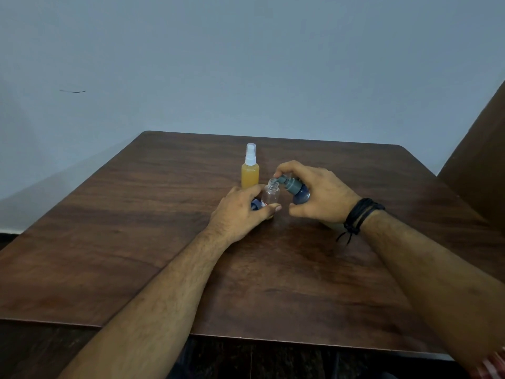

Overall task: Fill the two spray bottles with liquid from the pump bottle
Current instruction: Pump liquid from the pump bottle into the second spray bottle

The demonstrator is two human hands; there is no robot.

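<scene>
A small clear spray bottle [271, 195] stands upright on the wooden table [136, 214] with its top off and its neck bare. My left hand [240, 212] grips its lower part, and a blue cap piece [255, 205] shows under the same fingers. My right hand [319, 195] holds the blue pump bottle [296, 190] tilted left, its grey nozzle resting at the open neck, with a finger on the pump head. Behind stands a second spray bottle [250, 170], capped in white and full of yellow liquid.
A grey wall rises behind the table's far edge. A dark brown panel [481, 165] stands at the right side. My right wrist wears black cord bands [360, 214]. The dark floor shows below the near table edge.
</scene>
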